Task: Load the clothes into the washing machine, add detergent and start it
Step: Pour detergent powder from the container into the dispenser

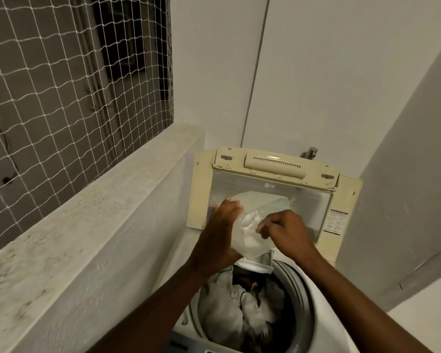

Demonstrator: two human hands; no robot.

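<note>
Head view looks down along two bare forearms at a top-loading washing machine (323, 314) whose lid (273, 189) stands raised behind the hands. The left hand (225, 215) is wrapped around the left side of a clear plastic bag of white detergent powder (252, 238), fingers curled over its upper edge, holding it tilted above the back rim of the drum. The right hand (285, 228) is just beside it on the bag's right, fingers pinched together at the bag's crumpled top; whether they grip the plastic itself or something small inside it cannot be told through the blur. Powder sits heaped in the lower corner of the bag, which hangs between both hands and directly over a small white dispenser tray (259, 266) at the drum's far edge. Below the hands and nearer the person, the drum is filled with clothes (237, 309), mostly pale grey and white fabric bunched together with a darker piece showing in the middle. Left of the left forearm runs a speckled stone ledge (92, 205), and above that a window covered by white netting (61, 80). Beyond the lid, past both hands, a metal tap (309, 152) pokes out from the pale wall.
</note>
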